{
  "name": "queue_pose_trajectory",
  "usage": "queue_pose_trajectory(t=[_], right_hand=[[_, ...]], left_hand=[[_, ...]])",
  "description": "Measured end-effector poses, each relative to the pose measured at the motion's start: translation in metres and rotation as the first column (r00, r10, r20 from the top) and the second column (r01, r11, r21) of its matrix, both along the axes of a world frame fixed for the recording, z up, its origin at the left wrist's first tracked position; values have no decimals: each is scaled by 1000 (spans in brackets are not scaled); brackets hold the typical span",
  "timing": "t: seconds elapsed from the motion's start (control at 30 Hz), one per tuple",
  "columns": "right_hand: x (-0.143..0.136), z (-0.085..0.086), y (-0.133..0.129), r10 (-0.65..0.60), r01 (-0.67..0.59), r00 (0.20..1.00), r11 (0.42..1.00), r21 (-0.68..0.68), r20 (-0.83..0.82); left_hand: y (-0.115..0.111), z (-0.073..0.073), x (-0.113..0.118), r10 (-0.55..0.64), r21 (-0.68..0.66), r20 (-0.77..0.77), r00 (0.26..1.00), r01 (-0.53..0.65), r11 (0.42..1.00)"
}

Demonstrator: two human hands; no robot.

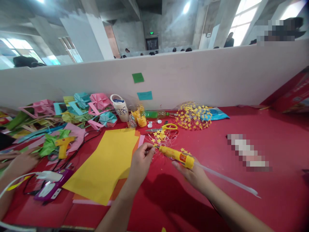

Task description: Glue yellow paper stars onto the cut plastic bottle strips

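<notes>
My right hand [196,174] is wrapped round a yellow hot glue gun [175,155], its nozzle pointing left. A long translucent glue stick [229,179] sticks out of its back end. At the nozzle tip, my left hand [141,161] pinches a small yellow star [155,146] between thumb and fingers; the fingers partly hide it. Just beyond lie a clump of yellow stars [160,136] on clear strands and scissors [170,127] with yellow handles. A bigger bunch of star-tipped strands [193,116] rests farther back, by a green bottle [151,114].
Yellow paper sheets [106,161] lie left of my left hand. A purple power strip [54,185], another yellow glue gun [64,146] and folded paper flowers [98,101] are farther left, near another person's hand [23,164]. A white cup [120,109] stands by the partition [193,74].
</notes>
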State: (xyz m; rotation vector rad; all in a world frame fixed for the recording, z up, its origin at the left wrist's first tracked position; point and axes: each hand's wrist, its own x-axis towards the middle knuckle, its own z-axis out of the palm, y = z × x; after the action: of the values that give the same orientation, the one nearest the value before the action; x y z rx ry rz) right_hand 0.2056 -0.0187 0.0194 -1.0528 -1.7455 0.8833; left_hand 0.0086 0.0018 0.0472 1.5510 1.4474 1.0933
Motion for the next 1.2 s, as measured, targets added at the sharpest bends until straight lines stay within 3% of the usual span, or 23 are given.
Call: queue_pose_trajectory(t=[0.73, 0.83, 0.97, 1.07, 1.2], right_hand=[[0, -1, 1, -11, 10, 1000, 1000, -25, -7], [0, -1, 0, -42, 42, 999, 999, -30, 20], [3, 8, 0, -85, 80, 987, 996, 44, 140], [4, 15, 1, 21, -57, 949, 993, 105, 314], [-3, 12, -3, 277, -309, 849, 951, -2, 450]], left_hand=[[2, 0, 0, -6, -14, 24, 1000, 7, 1000], [0, 1, 0, -1, 29, -32, 999, 2, 1000], [-4, 5, -3, 20, 193, -178, 984, 15, 981], [-4, 8, -9, 61, 213, -147, 987, -29, 977], [-1, 11, -17, 62, 42, 50, 997, -64, 997]])
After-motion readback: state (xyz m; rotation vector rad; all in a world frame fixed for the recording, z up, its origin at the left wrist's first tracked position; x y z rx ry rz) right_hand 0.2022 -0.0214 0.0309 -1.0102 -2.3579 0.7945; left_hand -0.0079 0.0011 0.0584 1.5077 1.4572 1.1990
